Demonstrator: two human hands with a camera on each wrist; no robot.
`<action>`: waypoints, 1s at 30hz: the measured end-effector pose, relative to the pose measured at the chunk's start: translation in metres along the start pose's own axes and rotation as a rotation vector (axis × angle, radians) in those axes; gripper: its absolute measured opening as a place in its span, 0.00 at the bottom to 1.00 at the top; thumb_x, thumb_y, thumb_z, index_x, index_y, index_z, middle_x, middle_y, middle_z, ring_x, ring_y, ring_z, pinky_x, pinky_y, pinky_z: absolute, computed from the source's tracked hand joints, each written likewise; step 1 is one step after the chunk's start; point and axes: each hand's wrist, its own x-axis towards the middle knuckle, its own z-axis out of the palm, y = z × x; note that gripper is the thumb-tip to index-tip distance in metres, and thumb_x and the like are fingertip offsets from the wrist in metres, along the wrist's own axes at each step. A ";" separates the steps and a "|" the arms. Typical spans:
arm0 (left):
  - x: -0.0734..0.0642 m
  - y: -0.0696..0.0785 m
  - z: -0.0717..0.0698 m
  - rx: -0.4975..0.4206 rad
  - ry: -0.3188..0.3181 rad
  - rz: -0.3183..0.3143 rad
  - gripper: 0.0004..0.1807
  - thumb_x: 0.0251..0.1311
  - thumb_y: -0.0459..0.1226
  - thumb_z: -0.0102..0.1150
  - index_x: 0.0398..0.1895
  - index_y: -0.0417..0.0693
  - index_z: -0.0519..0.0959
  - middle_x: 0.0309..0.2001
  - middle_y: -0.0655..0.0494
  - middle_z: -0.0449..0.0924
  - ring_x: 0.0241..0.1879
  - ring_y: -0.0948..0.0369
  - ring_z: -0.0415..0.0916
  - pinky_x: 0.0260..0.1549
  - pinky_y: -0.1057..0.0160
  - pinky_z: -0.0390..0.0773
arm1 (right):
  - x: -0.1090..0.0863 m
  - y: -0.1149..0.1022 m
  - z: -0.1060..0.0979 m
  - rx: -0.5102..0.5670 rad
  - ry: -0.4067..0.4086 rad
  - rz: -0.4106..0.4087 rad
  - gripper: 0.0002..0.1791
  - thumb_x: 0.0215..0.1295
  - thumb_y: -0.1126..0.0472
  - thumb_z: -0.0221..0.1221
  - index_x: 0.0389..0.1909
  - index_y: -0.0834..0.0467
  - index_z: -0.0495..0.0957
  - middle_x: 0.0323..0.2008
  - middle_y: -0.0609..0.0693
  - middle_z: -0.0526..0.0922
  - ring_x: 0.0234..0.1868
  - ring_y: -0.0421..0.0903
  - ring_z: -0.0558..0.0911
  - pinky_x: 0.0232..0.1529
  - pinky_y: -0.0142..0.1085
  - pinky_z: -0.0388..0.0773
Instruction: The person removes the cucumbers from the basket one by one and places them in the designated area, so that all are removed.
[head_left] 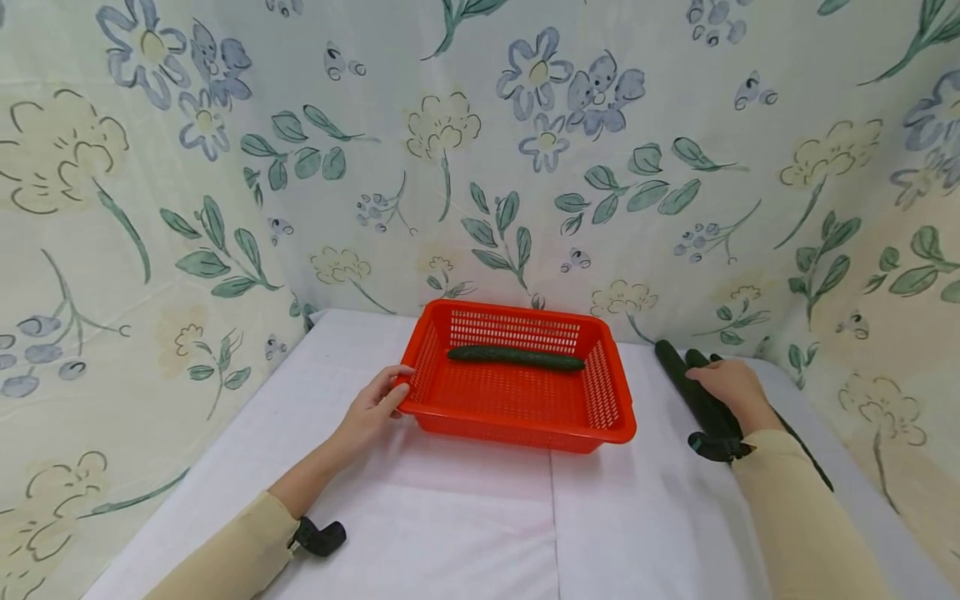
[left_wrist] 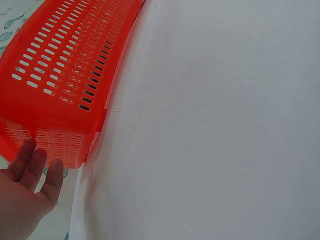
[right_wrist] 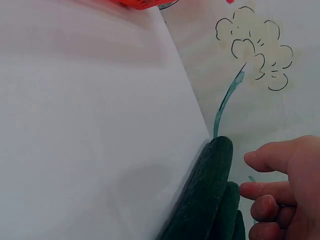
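A red plastic basket [head_left: 517, 432] with slotted walls stands mid-table in the head view. One long dark green cucumber [head_left: 516, 358] lies across its inside, toward the back. At the basket's left end, my left hand [head_left: 375, 404] holds the rim; its fingertips meet the end wall in the left wrist view. Over on the right lie several cucumbers side by side, the leftmost cucumber [right_wrist: 202, 192] being the thickest in view. My right hand [head_left: 729, 385] hovers over this group, thumb and index finger parted, with an index fingertip right by the second cucumber [right_wrist: 227, 207]. Nothing is gripped in it.
White cloth [head_left: 480, 517] covers the table, with a crease running toward the front. Floral fabric [head_left: 450, 167] hangs behind and along both sides, close to the table's edges. The cucumbers lie near the right back edge.
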 end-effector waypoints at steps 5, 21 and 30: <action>0.001 -0.002 0.000 0.005 -0.001 0.004 0.21 0.76 0.44 0.49 0.69 0.52 0.68 0.52 0.40 0.74 0.44 0.55 0.76 0.48 0.56 0.81 | 0.008 -0.020 -0.006 0.116 -0.057 0.067 0.42 0.69 0.42 0.55 0.68 0.74 0.65 0.69 0.76 0.61 0.61 0.70 0.69 0.53 0.57 0.76; 0.002 -0.001 -0.001 0.002 0.000 -0.011 0.21 0.76 0.43 0.49 0.69 0.52 0.68 0.53 0.39 0.74 0.45 0.55 0.76 0.49 0.54 0.81 | 0.020 -0.087 -0.023 0.218 -0.127 -0.077 0.35 0.69 0.44 0.59 0.65 0.66 0.73 0.33 0.55 0.73 0.27 0.50 0.71 0.28 0.37 0.71; 0.000 0.000 0.000 0.011 -0.001 -0.013 0.21 0.76 0.43 0.49 0.69 0.51 0.68 0.52 0.39 0.74 0.46 0.53 0.75 0.48 0.57 0.81 | 0.014 -0.127 -0.029 0.239 -0.106 -0.135 0.29 0.69 0.44 0.60 0.60 0.63 0.77 0.34 0.54 0.73 0.23 0.44 0.70 0.28 0.33 0.71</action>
